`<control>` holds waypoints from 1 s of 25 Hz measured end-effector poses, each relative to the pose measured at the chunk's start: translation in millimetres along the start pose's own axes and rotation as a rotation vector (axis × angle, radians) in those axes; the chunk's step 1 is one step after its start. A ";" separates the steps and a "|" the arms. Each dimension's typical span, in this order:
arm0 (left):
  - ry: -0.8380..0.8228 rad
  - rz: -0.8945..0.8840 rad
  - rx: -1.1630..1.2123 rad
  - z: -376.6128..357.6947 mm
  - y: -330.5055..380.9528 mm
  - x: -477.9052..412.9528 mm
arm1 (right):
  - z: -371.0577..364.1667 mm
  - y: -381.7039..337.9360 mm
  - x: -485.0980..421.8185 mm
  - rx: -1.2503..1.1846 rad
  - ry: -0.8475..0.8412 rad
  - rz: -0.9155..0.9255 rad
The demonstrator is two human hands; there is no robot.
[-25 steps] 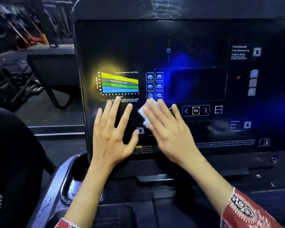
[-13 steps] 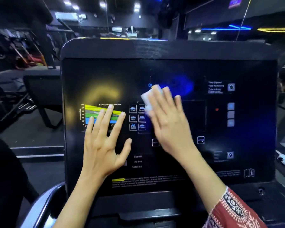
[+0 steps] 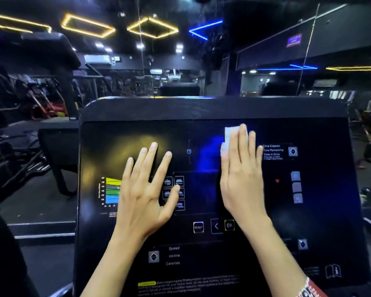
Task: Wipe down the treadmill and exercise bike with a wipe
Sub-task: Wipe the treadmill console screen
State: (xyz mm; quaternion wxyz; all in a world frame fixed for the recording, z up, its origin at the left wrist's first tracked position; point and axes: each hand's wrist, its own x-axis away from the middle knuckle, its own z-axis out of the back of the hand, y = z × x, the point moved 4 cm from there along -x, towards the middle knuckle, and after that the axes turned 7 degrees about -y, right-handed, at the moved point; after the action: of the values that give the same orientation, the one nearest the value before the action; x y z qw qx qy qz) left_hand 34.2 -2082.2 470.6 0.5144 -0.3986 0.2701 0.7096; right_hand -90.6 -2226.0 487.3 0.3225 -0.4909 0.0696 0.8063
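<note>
Two hands lie flat on the treadmill console (image 3: 201, 110), a big dark glossy panel that takes up most of the view. The right hand (image 3: 242, 181) has its fingers straight and close together, pressing a white wipe (image 3: 229, 136) onto the upper part of the panel. The wipe pokes out past the fingertips and on the thumb side, just left of the "Time Elapsed" text (image 3: 272, 150). So no real grip there, it's only pinned under a flat hand.

The left hand (image 3: 146, 189) is spread wide with straight fingers and rests bare on the panel, apart from the wipe. It's kind of in the way of the display: it covers the right edge of the coloured zone chart (image 3: 110, 190), and the thumb lies over part of the program icons (image 3: 178, 181).

Between the two wrists are the RESET button (image 3: 198, 227) and the yellow-framed OK button (image 3: 229, 225), with the right forearm passing just beside OK. The Speed / Incline / Calories labels (image 3: 174, 255) sit lower, between the forearms. A red patterned sleeve (image 3: 311, 289) shows at the bottom edge.

Around it: another dark machine (image 3: 58, 151) just left of the console and red-framed gym gear (image 3: 45, 103) further back. Yellow diamond ceiling lights (image 3: 152, 27) and a blue strip light (image 3: 205, 30) hang overhead. The panel shows a yellow glow above the left hand and a blue one beside the wipe.
</note>
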 end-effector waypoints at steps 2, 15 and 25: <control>0.006 -0.003 -0.001 -0.8 -0.7 -1.4 | -9.4 -31.7 2.7 -0.046 -0.036 0.102; 0.030 0.026 0.021 2.7 -3.7 3.0 | -1.5 -29.2 43.8 -0.052 -0.117 0.278; 0.042 0.059 -0.011 14.4 -33.4 8.3 | -17.3 -110.8 -16.2 -0.092 -0.133 0.476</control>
State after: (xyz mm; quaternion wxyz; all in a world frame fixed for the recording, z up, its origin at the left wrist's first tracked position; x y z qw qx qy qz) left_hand 60.3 -2055.6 472.2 0.4855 -0.4081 0.2887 0.7172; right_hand -7.5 -2154.0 514.7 0.1045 -0.4208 0.1251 0.8924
